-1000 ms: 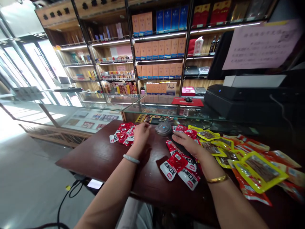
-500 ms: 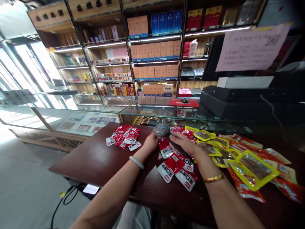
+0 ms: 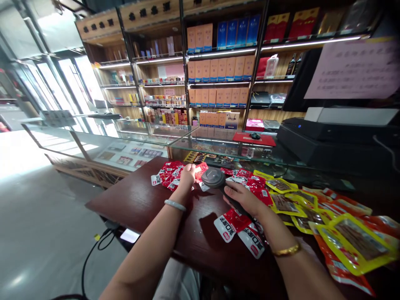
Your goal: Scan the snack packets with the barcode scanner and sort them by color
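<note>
My right hand (image 3: pixel 239 196) is wrapped round the handle of a dark barcode scanner (image 3: pixel 213 177), whose head points away from me above the table. Just left of the scanner, my left hand (image 3: pixel 188 174) grips a red snack packet (image 3: pixel 201 170) between thumb and fingers. Beside that hand lies a pile of red and white snack packets (image 3: pixel 170 173). More such packets (image 3: pixel 233 221) spread out under and around my right hand. To the right, yellow-edged snack packets (image 3: pixel 283 203) with brown contents overlap each other.
The dark wooden table (image 3: pixel 137 200) carries all the packets. Orange packets (image 3: pixel 343 204) lie at its right end. Behind it stand a glass counter (image 3: pixel 187 143), a red mat with a mouse (image 3: pixel 255 136) and a black machine (image 3: pixel 328 137). A black cable (image 3: pixel 84 258) hangs at the left.
My left hand has moved left, away from the packets by the scanner towards the left pile, with a red packet in it. The whole view has shifted slightly. My right hand still holds the scanner.
</note>
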Demonstrator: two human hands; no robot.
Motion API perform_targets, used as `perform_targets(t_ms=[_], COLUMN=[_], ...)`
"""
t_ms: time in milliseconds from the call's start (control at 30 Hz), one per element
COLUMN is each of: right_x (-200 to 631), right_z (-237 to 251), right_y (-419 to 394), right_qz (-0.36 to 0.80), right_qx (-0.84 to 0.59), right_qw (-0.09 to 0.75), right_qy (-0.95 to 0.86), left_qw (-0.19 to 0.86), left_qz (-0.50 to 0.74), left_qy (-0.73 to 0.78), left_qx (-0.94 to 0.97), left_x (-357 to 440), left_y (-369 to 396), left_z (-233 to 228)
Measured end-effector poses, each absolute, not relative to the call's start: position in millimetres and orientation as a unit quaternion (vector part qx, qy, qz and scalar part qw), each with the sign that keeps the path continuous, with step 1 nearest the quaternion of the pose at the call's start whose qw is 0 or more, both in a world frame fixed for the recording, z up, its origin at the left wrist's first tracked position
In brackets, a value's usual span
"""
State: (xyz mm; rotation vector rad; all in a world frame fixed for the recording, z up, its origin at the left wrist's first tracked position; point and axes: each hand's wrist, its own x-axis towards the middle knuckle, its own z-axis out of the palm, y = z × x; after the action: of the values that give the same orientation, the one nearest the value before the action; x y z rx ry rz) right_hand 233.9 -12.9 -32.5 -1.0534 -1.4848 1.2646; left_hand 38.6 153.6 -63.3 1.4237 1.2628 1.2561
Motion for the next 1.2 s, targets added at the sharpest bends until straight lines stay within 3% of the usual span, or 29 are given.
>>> perform_targets(t_ms=[267,367,467,533,633,733,833,1000,1100,1200], right_x=[239.5,250.1,264.1,274.2,288.9,300.7,307.3,307.8,305.9,304.4], right_z=[-34.2,-29.7,-24.3,-21.1,-17.3,-14.3,-11.3,-6.7,-5.3,-5.9], right_y=[-11.6,-13.0,-14.8,-16.0,-18.0,-20.8,-24.0,-27.3,-27.8,-27.3], right_qz=[0.513,0.518,0.52,0.522,0.529,0.52,0.497,0.499,0.497,0.5], right_qx=[-0.437,-0.449,-0.463,-0.475,-0.492,-0.494,-0.495,-0.483,-0.486,-0.487], right_qw=[0.434,0.422,0.417,0.417,0.43,0.442,0.449,0.448,0.447,0.446], right_qy=[-0.598,-0.593,-0.584,-0.573,-0.542,-0.539,-0.553,-0.563,-0.564,-0.56], left_qw=[0.387,0.26,0.044,0.003,0.166,0.34,0.364,0.321,0.402,0.482], left_qz=[0.505,0.569,0.642,0.643,0.512,0.226,0.054,0.057,0.07,0.189], left_qy=[0.538,0.589,0.602,0.567,0.466,0.333,0.252,0.214,0.244,0.314], left_qx=[0.554,0.511,0.473,0.515,0.702,0.85,0.895,0.921,0.88,0.796], left_x=[27.0,6.1,-4.8,2.6,31.5,61.3,78.4,90.1,91.3,82.6], left_y=[154.0,155.9,156.6,152.2,133.9,105.4,78.1,59.0,70.3,96.4], left_z=[-57.5,-48.0,-38.9,-36.3,-38.6,-43.2,-44.5,-46.2,-53.1,-57.8])
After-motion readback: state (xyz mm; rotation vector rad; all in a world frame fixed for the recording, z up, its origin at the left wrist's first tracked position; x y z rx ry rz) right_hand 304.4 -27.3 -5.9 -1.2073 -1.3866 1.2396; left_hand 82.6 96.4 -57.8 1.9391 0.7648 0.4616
